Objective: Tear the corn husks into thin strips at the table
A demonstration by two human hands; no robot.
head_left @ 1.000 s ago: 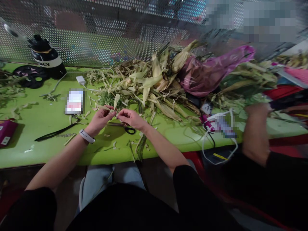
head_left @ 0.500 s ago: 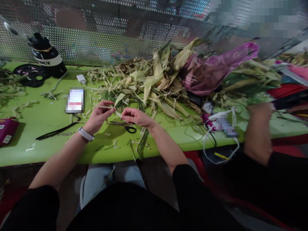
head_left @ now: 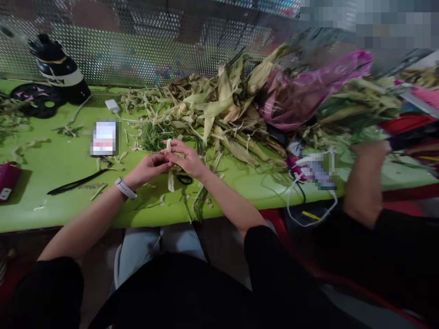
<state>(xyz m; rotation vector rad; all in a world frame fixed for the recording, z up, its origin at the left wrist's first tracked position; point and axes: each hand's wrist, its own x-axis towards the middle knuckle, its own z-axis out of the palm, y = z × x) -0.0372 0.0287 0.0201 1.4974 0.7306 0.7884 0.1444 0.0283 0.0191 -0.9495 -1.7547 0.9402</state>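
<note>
Above the green table [head_left: 219, 198], my two hands meet around a pale strip of corn husk [head_left: 171, 182]. My left hand [head_left: 151, 168], with a white watch band [head_left: 125, 188] at the wrist, pinches the strip from the left. From the right, my right hand [head_left: 187, 159] closes on it with the fingertips against those of the left. One end of the strip sticks up above the fingers and the other hangs below. Scissors [head_left: 185, 178] lie beneath, only a dark handle loop showing. Just behind the hands is a tangle of thin green strands [head_left: 151, 136].
Dry corn husks [head_left: 219, 100] are heaped at the back, beside a pink plastic bag [head_left: 288, 100]. A phone [head_left: 104, 138], a black strap [head_left: 77, 182] and a dark bottle [head_left: 61, 71] stand or lie leftward. Another person's arm [head_left: 365, 183] reaches in from the right, near white cables [head_left: 290, 205].
My hands have come together, and the husk strip has turned from lying across them to upright. The view has shifted slightly.
</note>
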